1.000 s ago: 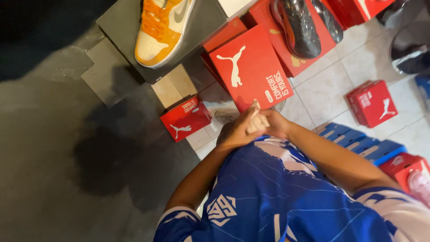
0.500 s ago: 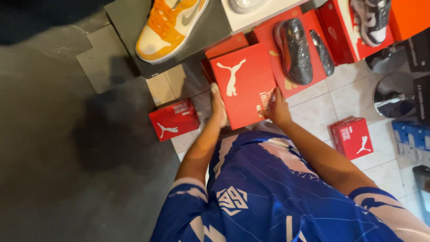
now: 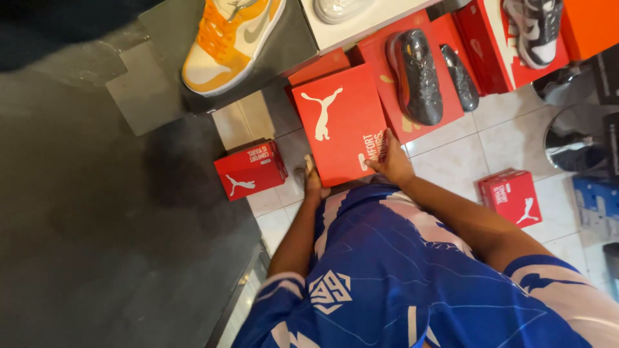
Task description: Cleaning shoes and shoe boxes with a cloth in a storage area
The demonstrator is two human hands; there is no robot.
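Both hands grasp the red box [image 3: 338, 125]; left hand [image 3: 312, 180] half hidden beneath, right hand [image 3: 390, 161] grips its edge.

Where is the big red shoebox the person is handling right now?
In the head view the big red shoebox sits centre frame, held between the left hand and right hand, just left of the pair of dark shoes.

Both bare arms extended forward and down from blue-and-white sleeves. Left hand [image 3: 312, 182] edge-on, fingers straight, pressed flat in a side grip. Right hand [image 3: 391, 162] palm down, fingers spread, thumb out. Hands apart, wrists straight.
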